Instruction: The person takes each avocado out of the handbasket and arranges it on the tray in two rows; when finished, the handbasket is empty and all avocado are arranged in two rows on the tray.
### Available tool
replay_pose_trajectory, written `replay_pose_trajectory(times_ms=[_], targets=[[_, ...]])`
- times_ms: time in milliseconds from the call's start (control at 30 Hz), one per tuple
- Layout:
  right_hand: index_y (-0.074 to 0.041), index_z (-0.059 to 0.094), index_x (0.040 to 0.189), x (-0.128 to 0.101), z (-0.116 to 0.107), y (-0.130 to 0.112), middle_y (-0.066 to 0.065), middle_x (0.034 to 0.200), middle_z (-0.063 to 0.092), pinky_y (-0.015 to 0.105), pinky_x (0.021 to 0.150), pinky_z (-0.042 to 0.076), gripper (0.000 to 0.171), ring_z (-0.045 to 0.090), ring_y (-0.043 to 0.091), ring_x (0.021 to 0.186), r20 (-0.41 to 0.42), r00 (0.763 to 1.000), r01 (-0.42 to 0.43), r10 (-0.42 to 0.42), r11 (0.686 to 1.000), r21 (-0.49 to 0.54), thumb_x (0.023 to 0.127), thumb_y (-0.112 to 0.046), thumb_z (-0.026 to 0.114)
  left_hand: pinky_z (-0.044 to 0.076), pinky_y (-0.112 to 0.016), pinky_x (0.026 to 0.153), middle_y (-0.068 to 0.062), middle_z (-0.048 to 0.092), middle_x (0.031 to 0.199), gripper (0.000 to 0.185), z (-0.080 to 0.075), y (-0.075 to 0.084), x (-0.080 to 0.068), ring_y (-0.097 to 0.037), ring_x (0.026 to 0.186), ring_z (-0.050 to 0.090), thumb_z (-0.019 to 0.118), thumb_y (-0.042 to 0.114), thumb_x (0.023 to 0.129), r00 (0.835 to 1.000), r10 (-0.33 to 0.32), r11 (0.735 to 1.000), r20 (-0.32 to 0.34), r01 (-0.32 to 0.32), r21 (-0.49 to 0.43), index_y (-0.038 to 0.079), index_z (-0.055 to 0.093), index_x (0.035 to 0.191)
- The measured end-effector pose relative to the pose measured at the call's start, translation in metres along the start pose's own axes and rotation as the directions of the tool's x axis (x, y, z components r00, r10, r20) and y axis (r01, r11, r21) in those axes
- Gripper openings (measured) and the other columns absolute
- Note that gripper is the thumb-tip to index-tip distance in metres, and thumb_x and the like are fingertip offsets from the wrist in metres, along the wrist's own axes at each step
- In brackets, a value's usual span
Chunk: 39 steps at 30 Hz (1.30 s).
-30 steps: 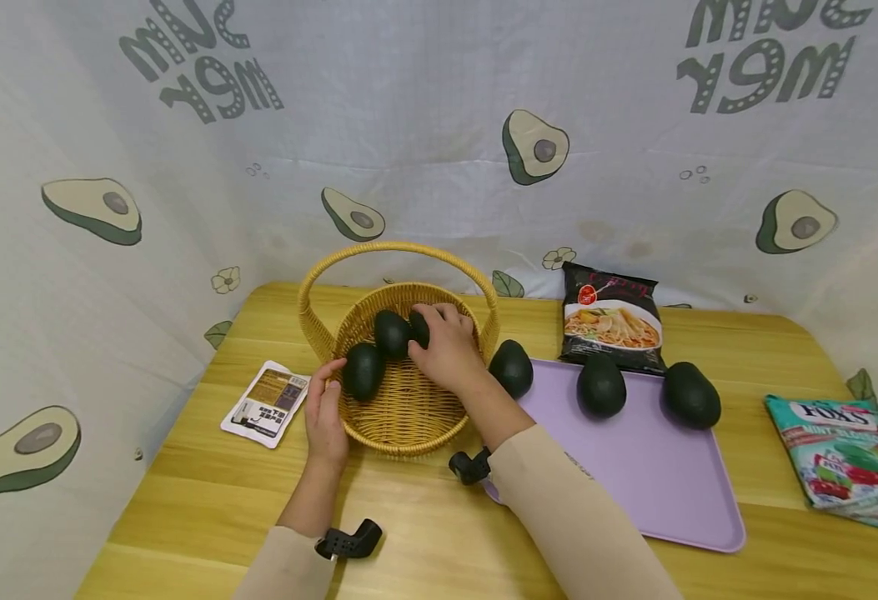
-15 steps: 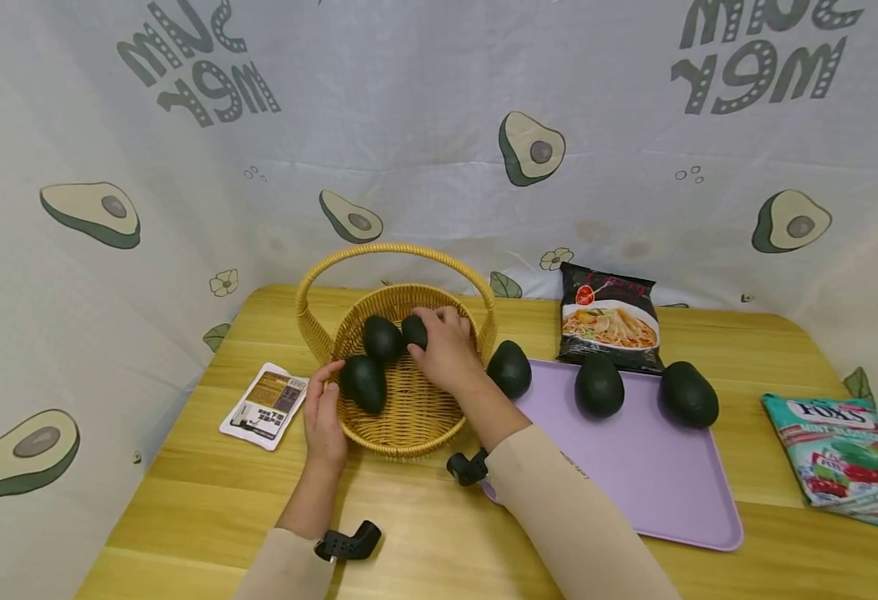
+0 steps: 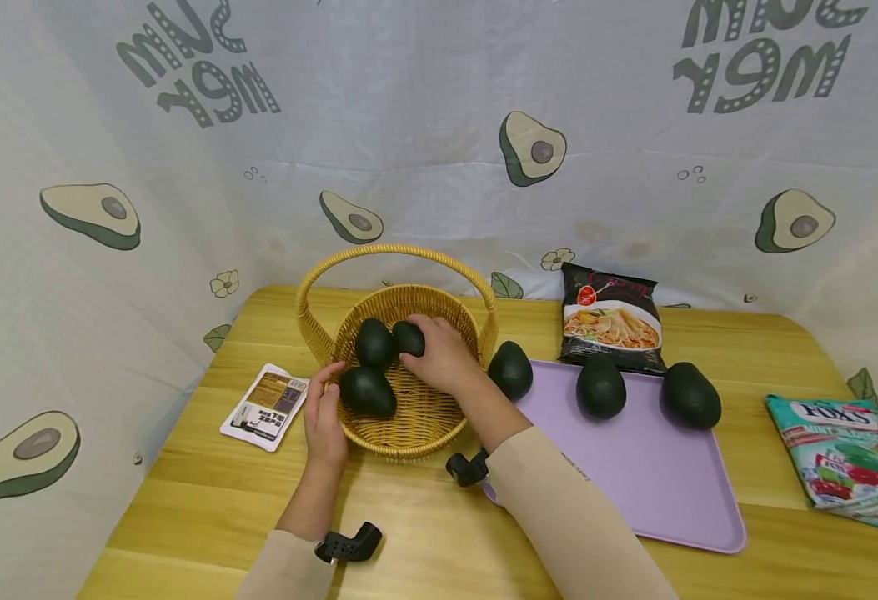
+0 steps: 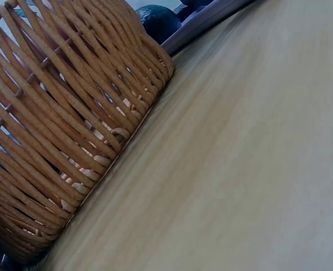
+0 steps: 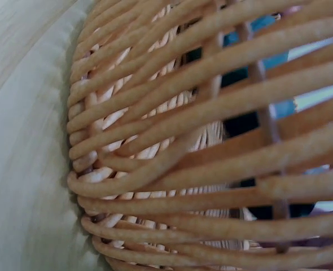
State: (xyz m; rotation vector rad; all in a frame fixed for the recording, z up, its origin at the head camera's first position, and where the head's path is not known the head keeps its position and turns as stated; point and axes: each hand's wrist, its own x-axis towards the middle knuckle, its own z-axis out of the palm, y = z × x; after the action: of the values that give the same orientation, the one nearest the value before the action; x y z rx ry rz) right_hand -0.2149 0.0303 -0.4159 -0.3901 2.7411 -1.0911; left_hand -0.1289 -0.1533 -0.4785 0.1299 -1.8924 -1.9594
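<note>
Right grip [image 3: 442, 357] is grasping avocado [image 3: 408, 338] inside basket [image 3: 416, 421], 12 o'clock; left grip [image 3: 326, 425], unclenched, is touching basket's 8 o'clock side.

Seemingly a makeshift booth: avocado-print cloth [image 3: 439, 100] around wooden table [image 3: 206, 492]

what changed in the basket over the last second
The right hand and the held avocado moved slightly left inside the basket. The neighbouring avocado shifted left, while the front avocado slid toward the person and turned sideways, narrow end right. Nothing was newly taken or let go. The left hand stayed at the rim; the tray and three avocados outside stayed put.
</note>
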Motion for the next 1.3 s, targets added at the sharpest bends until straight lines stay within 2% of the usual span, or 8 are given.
replay_pose_trajectory(times_ms=[133, 267, 367, 633, 1000, 1167, 1300], targets=[[-0.023, 0.043, 0.154, 0.000, -0.001, 0.001, 0.012, 0.148, 0.047, 0.052, 0.108, 0.047, 0.067, 0.055, 0.034, 0.131, -0.042, 0.999, 0.034, -0.031, 0.997, 0.073, 0.095, -0.036, 0.071, 0.024, -0.030, 0.118, -0.015, 0.055, 0.141, 0.040, 0.000, -0.001, 0.000, -0.020, 0.144, 0.036, 0.033, 0.011, 0.103, 1.000, -0.002, 1.000, 0.001, 0.002, 0.003, -0.004, 0.056, 0.133], [-0.025, 0.044, 0.153, -0.003, -0.002, 0.001, 0.009, 0.150, 0.046, 0.052, 0.108, 0.047, 0.067, 0.055, 0.032, 0.130, -0.095, 0.993, 0.082, -0.071, 0.989, 0.121, 0.094, -0.037, 0.071, 0.022, -0.034, 0.120, -0.018, 0.053, 0.142, 0.040, 0.000, -0.001, 0.000, -0.021, 0.146, 0.035, 0.033, 0.011, 0.103, 1.000, -0.009, 1.000, 0.003, 0.008, 0.015, -0.004, 0.056, 0.133], [-0.025, 0.045, 0.152, -0.006, -0.004, -0.001, 0.008, 0.151, 0.046, 0.052, 0.108, 0.047, 0.066, 0.055, 0.030, 0.128, -0.150, 0.982, 0.139, -0.117, 0.979, 0.151, 0.093, -0.037, 0.072, 0.021, -0.036, 0.121, -0.018, 0.053, 0.142, 0.040, 0.000, -0.001, 0.000, -0.022, 0.146, 0.035, 0.033, 0.011, 0.103, 1.000, -0.004, 1.000, 0.002, 0.004, 0.024, -0.004, 0.056, 0.133], [-0.025, 0.048, 0.151, -0.009, -0.006, -0.002, 0.008, 0.146, 0.048, 0.053, 0.106, 0.048, 0.066, 0.055, 0.030, 0.126, -0.242, 0.945, 0.271, -0.220, 0.941, 0.205, 0.091, -0.031, 0.074, 0.025, -0.028, 0.117, -0.013, 0.057, 0.138, 0.040, 0.000, 0.000, 0.001, -0.019, 0.142, 0.039, 0.033, 0.010, 0.103, 1.000, 0.012, 1.000, -0.010, -0.012, 0.027, -0.004, 0.057, 0.131], [-0.022, 0.048, 0.150, -0.016, -0.012, -0.004, 0.011, 0.139, 0.048, 0.056, 0.103, 0.047, 0.069, 0.053, 0.031, 0.124, -0.287, 0.930, 0.301, -0.228, 0.922, 0.243, 0.087, -0.029, 0.076, 0.025, -0.028, 0.117, -0.017, 0.057, 0.138, 0.040, 0.000, 0.000, 0.001, -0.014, 0.140, 0.041, 0.033, 0.011, 0.104, 1.000, 0.013, 0.999, -0.009, -0.012, 0.034, -0.004, 0.057, 0.131], [-0.024, 0.046, 0.152, -0.027, -0.019, -0.008, 0.006, 0.146, 0.050, 0.054, 0.106, 0.046, 0.070, 0.049, 0.026, 0.131, -0.291, 0.929, 0.313, -0.229, 0.905, 0.287, 0.088, -0.026, 0.075, 0.025, -0.028, 0.117, -0.017, 0.057, 0.138, 0.039, 0.000, 0.000, 0.001, -0.012, 0.139, 0.042, 0.033, 0.011, 0.104, 1.000, 0.014, 0.999, -0.012, -0.014, 0.031, -0.004, 0.058, 0.131], [-0.024, 0.044, 0.154, -0.039, -0.024, -0.009, 0.004, 0.149, 0.051, 0.053, 0.108, 0.045, 0.074, 0.048, 0.025, 0.134, -0.267, 0.928, 0.333, -0.260, 0.899, 0.283, 0.087, -0.024, 0.075, 0.025, -0.028, 0.117, -0.020, 0.056, 0.139, 0.040, 0.000, 0.000, 0.001, -0.015, 0.140, 0.041, 0.033, 0.011, 0.103, 1.000, 0.016, 0.999, -0.012, -0.016, 0.032, -0.005, 0.058, 0.131]])
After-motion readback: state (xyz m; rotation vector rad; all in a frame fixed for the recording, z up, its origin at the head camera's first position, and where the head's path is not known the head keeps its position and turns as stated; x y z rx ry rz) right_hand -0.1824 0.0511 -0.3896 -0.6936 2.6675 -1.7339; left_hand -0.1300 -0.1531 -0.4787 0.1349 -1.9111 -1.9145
